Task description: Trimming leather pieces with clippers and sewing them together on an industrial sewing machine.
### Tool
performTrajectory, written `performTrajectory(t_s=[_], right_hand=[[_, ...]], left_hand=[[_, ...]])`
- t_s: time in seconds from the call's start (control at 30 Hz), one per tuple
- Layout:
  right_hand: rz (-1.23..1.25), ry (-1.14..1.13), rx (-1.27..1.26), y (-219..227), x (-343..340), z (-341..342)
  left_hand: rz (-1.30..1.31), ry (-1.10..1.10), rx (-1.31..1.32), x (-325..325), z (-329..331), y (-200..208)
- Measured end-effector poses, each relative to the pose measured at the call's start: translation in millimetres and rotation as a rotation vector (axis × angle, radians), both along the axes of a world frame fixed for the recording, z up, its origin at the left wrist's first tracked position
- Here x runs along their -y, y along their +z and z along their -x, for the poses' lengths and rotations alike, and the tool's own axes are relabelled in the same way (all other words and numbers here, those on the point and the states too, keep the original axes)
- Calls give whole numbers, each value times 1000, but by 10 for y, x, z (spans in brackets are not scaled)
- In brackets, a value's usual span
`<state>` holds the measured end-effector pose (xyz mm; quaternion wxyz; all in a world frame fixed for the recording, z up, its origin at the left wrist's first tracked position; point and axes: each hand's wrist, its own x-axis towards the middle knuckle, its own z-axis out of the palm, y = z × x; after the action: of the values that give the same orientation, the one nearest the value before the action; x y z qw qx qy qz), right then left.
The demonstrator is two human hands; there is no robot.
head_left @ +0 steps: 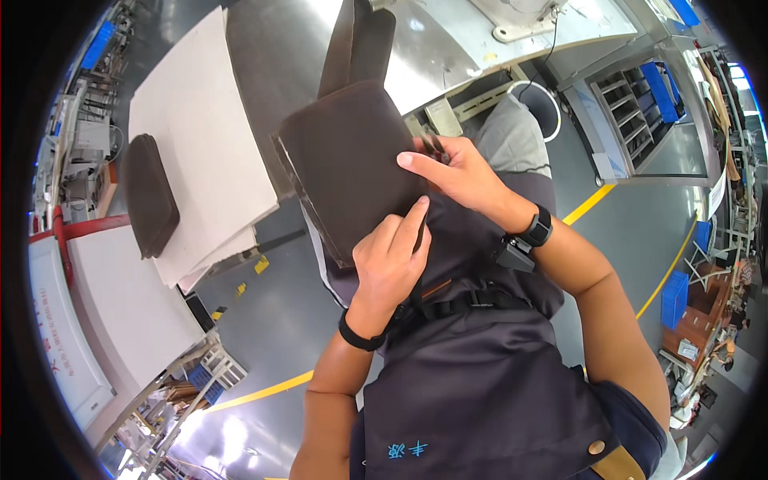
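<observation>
Apron, dark (472, 384), on the wearer, blue stitching on the bib. Dark brown piece (340, 172), flat, round-cornered, held above the lap beside the metal tabletop (264, 64), seemingly to keep its near edge close to both hands. Right hand (466, 172): thumb flat on top, other fingers partly hidden past the edge, closed on the piece, probably to steady it. Left hand (390, 256): index finger stretched towards the same edge, others bent; whether it pinches anything cannot be told. Brown stack (150, 196), on white sheets (204, 152) to the left, perhaps kept within reach. Brown flaps (372, 48), beyond the piece; whether joined to it, unclear
</observation>
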<state>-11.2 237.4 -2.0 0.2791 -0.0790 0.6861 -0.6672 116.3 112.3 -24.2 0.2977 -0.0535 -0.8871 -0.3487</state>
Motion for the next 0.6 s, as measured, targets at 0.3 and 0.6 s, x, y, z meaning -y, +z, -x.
performTrajectory(t_s=[0.3,0.6], right_hand=[[74,160,255,88,-549,50],[57,321,340,-77,-778,59]], left_hand=[[-155,260,-83,258,-353,482],[-1266,-151,300,325,-27,366]])
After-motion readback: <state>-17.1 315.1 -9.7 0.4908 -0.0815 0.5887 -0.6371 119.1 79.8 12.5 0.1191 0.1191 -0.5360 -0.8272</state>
